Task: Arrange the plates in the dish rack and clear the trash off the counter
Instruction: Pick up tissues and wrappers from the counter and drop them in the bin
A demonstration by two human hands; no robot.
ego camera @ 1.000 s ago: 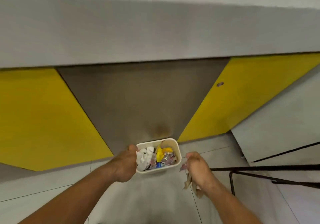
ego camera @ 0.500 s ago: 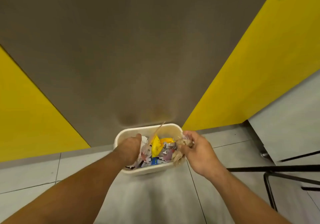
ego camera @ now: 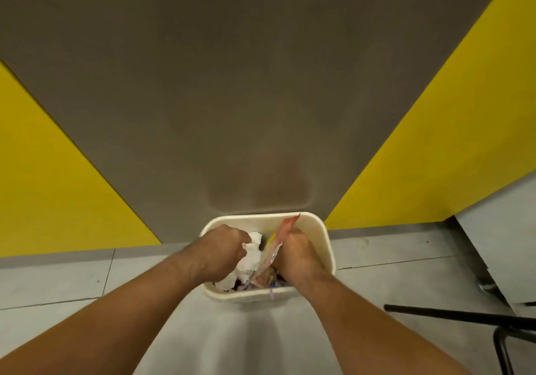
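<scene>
Grey tiles (ego camera: 72, 281) by yellow panels (ego camera: 435, 157) hold a bin (ego camera: 327, 247) where both hands (ego camera: 223, 251) (ego camera: 295, 254) clutch trash (ego camera: 249, 261).

My left forearm (ego camera: 116, 311) and right forearm (ego camera: 356, 316) were bare, skin showing from the near edge of the view out to the wrists. My left hand (ego camera: 223, 247) and right hand (ego camera: 295, 251) were bare too. Tendons and a faint vein stood out along the left wrist, and the knuckles made rounded ridges on both hands.
</scene>
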